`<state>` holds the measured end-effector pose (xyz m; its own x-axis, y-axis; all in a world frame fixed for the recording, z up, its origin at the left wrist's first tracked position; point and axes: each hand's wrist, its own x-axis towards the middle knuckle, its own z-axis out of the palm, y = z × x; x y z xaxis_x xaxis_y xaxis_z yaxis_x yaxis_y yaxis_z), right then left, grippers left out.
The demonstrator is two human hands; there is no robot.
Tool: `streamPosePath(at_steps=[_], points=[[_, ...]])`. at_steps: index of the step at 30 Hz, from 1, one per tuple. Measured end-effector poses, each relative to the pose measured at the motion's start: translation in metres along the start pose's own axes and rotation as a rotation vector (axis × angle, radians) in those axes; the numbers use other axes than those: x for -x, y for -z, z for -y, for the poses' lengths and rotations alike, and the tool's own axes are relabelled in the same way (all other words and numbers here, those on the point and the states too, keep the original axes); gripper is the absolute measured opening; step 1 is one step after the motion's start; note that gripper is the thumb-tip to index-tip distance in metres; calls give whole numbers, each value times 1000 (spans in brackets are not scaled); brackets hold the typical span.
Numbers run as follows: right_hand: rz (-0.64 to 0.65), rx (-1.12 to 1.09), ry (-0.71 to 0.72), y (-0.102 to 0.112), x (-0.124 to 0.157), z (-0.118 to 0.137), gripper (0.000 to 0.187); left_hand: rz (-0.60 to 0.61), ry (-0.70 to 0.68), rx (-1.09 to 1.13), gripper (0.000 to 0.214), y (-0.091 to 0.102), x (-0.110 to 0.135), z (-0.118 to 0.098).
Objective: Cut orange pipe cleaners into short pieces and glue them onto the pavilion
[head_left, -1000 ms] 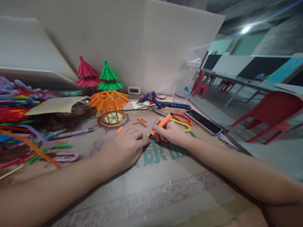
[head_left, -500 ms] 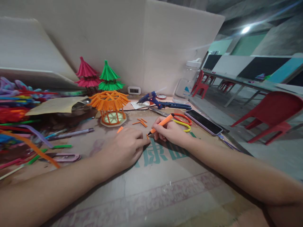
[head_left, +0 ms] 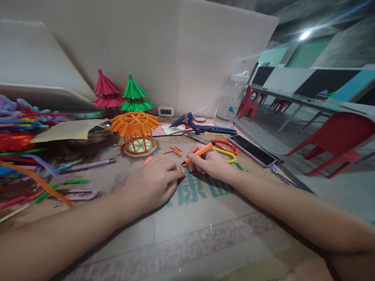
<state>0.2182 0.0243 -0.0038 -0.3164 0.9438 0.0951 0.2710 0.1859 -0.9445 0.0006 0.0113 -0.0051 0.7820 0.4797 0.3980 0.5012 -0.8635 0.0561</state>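
My right hand (head_left: 209, 162) is closed round an orange marker (head_left: 200, 152), its dark tip pointing down and left. That tip meets a short orange stick (head_left: 182, 168) on the table. The index fingertip of my left hand (head_left: 158, 177) presses the near end of this stick, with the other fingers curled under. An orange piece, perhaps the marker's cap (head_left: 148, 159), shows behind my left knuckles; whether it is held, I cannot tell. Several more short orange sticks (head_left: 175, 150) lie just beyond. Farther left stands an orange pavilion model (head_left: 136, 134) on a pale base.
A blue glue gun (head_left: 187, 121), scissors (head_left: 225, 147), pliers (head_left: 219, 130) and a phone (head_left: 252, 150) lie behind and right of my right hand. Pink (head_left: 108, 89) and green (head_left: 134, 93) pointed models stand at the back. Pipe cleaners (head_left: 17, 128) heap at left. A clear bottle (head_left: 230, 103) stands back right.
The marker has shifted slightly left, its tip still at the stick. My left hand stays almost where it was. Everything else looks the same.
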Motion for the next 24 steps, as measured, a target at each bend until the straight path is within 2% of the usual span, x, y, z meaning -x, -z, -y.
streamPosePath(at_steps=[11,20,24], points=[[55,-22,-61,2,0,3,15,9,5,34,29,-1,1,1],[-3,2,-25,0,0,2,18,24,27,21,28,0,1,2],[3,35,-39,-1,1,6,15,-26,91,32,25,-2,-2,8]])
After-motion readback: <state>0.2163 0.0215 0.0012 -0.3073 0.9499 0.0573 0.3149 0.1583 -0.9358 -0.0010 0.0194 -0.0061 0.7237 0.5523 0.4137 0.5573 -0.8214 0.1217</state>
